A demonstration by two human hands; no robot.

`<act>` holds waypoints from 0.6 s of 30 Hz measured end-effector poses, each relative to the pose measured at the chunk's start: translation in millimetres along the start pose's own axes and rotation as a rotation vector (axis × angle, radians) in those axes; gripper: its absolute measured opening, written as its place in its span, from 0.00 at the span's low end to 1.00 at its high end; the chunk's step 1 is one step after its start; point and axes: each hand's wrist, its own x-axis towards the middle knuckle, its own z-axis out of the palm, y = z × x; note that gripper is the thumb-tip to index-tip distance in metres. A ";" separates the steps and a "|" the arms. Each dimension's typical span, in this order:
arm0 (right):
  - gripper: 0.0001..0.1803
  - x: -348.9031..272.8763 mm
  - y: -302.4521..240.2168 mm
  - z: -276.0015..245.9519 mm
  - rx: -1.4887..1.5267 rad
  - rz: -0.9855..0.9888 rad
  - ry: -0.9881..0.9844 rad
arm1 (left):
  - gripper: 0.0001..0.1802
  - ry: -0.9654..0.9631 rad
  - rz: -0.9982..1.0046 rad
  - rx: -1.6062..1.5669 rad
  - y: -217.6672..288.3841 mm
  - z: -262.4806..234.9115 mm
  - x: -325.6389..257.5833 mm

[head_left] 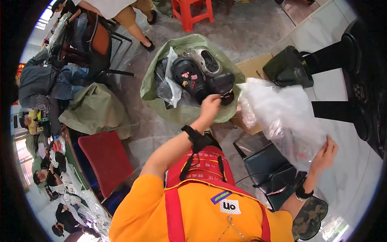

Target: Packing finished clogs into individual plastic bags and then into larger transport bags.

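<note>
A green woven sack point(151, 78) stands wide-mouthed on the floor ahead of me, with several shoes inside. My left hand point(210, 108) reaches into it, fingers closed at the end of a black clog point(187, 74) decorated with small colourful charms; it seems to grip the heel strap. Beside that clog lie a grey-and-black shoe point(209, 60) and another dark shoe point(222, 83). White plastic wrapping point(175, 82) shows at the sack's left. Out to the right, my right hand point(325, 155) pinches the lower edge of a clear plastic bag point(282, 109), which hangs crumpled beside the sack.
A cardboard box point(256, 66) sits partly behind the bag. Black machine parts point(356, 84) stand at right. A dark seat point(262, 163) is below the bag; a red-backed chair point(105, 161) and another green sack point(94, 109) are left. A red stool point(193, 14) and other people are farther off.
</note>
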 end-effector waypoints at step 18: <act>0.18 -7.2 -155.0 157.8 0.977 0.046 -0.580 | 0.30 0.356 -0.050 0.576 -108.2 -40.8 112.1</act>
